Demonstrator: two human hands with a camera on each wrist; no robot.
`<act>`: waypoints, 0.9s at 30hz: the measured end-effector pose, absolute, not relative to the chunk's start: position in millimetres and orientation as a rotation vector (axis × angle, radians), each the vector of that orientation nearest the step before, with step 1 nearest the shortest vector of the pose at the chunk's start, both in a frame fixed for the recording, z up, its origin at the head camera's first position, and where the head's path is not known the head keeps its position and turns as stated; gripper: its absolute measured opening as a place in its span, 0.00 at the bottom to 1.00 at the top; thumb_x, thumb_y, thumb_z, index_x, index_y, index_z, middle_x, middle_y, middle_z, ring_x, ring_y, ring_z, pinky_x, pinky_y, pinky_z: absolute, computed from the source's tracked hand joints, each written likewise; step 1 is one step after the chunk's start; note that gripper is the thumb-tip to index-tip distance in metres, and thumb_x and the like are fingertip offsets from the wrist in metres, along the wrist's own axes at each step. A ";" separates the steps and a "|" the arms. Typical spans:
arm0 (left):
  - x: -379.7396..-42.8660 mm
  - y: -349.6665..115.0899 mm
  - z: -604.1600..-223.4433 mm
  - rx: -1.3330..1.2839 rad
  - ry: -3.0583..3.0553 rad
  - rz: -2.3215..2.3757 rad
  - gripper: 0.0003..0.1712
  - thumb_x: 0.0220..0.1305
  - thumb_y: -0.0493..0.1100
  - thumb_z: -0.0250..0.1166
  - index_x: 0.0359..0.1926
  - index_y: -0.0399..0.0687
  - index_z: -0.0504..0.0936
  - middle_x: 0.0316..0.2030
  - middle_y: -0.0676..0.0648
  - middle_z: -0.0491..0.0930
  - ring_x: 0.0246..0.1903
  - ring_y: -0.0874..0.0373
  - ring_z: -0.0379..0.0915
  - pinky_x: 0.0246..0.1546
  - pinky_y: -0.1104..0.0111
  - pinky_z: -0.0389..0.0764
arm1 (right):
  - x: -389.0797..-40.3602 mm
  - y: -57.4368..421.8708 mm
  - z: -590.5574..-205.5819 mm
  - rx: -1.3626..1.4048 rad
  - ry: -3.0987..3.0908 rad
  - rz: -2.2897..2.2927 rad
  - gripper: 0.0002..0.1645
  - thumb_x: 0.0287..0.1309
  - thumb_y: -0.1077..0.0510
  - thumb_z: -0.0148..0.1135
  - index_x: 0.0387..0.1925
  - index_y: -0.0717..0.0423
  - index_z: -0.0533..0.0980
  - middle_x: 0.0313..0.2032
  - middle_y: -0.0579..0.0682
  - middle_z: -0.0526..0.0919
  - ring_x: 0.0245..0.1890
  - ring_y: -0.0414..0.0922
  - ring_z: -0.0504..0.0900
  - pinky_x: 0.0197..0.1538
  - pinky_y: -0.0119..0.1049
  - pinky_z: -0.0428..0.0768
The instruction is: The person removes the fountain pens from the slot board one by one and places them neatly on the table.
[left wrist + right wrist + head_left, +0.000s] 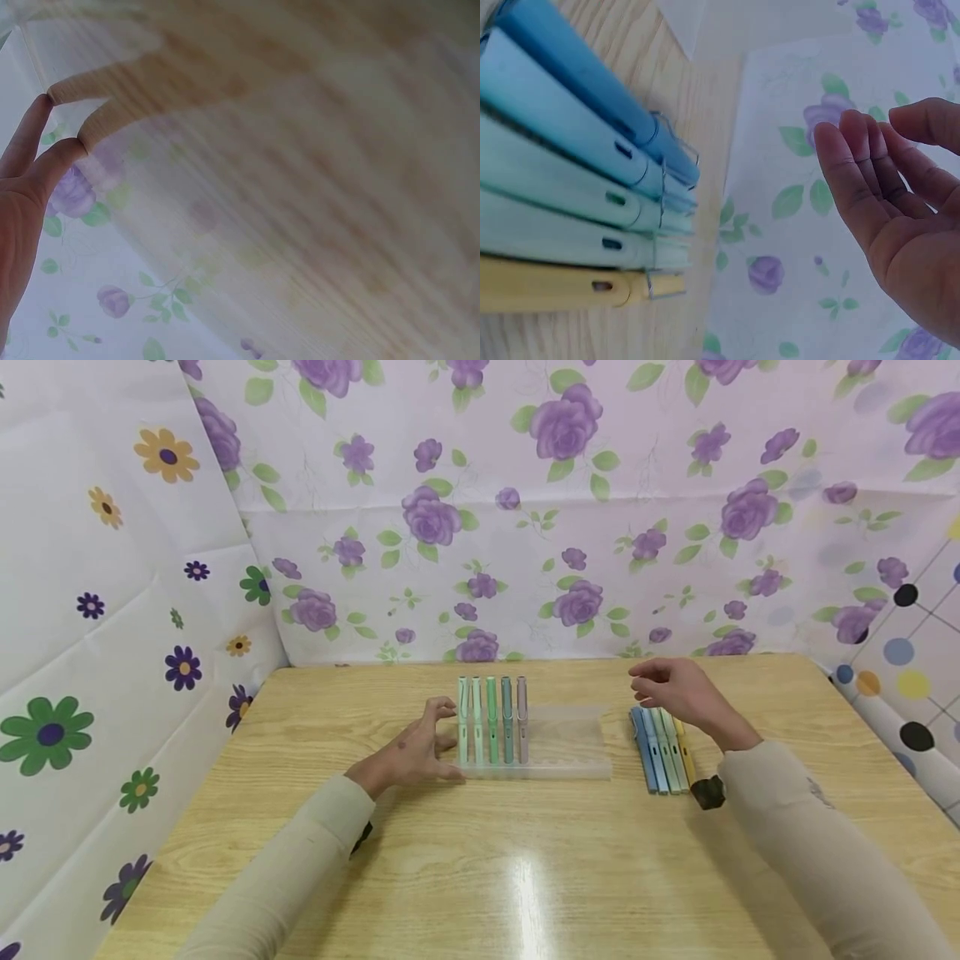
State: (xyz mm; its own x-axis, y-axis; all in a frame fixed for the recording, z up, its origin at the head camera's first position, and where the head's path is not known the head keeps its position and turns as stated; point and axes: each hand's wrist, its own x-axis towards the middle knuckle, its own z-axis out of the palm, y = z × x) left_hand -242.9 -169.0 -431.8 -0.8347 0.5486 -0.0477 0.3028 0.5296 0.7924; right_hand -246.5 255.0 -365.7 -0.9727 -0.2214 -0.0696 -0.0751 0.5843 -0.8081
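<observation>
My left hand [420,747] holds the left end of a clear plastic pen tray [562,769], thumb by its front edge and curved fingers by the back. The left wrist view shows two fingertips [64,154] against a glossy, see-through surface. Several capped pens, pale green to teal and mauve, stand side by side in the tray's left part, among them a green pen [492,727] and a mauve pen [522,727]. My right hand [678,689] hovers empty above the cap ends of a second row, its fingers loosely bent. This row runs from a blue pen [585,67] to a yellow pen [547,283].
Both rows are on a wooden table [450,860]. Purple-flowered sheeting [510,568] rises behind its back edge, with a daisy-print sheet [112,652] on the left and dotted sheeting [900,685] on the right. A dark object [707,793] shows by the right cuff.
</observation>
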 end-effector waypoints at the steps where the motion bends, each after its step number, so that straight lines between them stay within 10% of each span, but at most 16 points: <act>1: -242.7 -169.0 -431.5 0.714 2.481 1.201 0.56 0.52 0.40 0.80 0.67 0.54 0.46 0.75 0.37 0.50 0.62 0.41 0.71 0.58 0.49 0.75 | -246.8 252.5 -364.5 -0.253 2.647 -1.344 0.24 0.76 0.56 0.52 0.64 0.68 0.69 0.56 0.69 0.76 0.53 0.62 0.79 0.54 0.50 0.81; 27: -243.0 -169.2 -430.9 0.721 2.456 1.226 0.57 0.52 0.38 0.80 0.68 0.54 0.45 0.74 0.37 0.50 0.63 0.40 0.70 0.57 0.50 0.76 | -254.6 199.6 -354.5 -0.352 2.616 -1.365 0.21 0.73 0.55 0.57 0.59 0.64 0.75 0.51 0.63 0.82 0.48 0.53 0.84 0.56 0.54 0.79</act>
